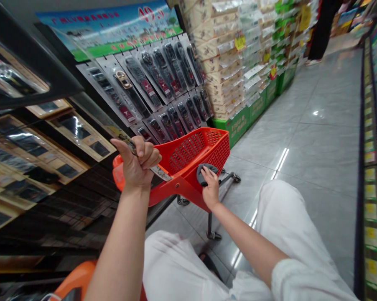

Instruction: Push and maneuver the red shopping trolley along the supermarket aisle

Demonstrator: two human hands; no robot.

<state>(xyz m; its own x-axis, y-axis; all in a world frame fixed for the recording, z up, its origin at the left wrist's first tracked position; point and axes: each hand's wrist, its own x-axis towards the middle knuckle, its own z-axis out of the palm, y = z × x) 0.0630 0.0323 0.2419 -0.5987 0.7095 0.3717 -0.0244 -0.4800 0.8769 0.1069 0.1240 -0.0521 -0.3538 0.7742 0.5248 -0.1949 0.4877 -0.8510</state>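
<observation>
A red plastic shopping cart (188, 188) stands in front of me, tilted in the view, with perforated basket sides. My left hand (139, 161) is wrapped around the cart's handle (161, 172), which carries a printed strip, and the thumb sticks out. My right hand (210, 186) presses a dark grey cloth (205, 172) against the outer side of the cart, with its fingers over the cloth.
Packaged belts (151, 75) hang on a rack behind the cart, beside boxed goods (9, 142) on the left. Stacked cartons (221, 62) line the aisle. A person in dark trousers (322, 31) stands farther off. Shelf price tags (370, 209) run along the right.
</observation>
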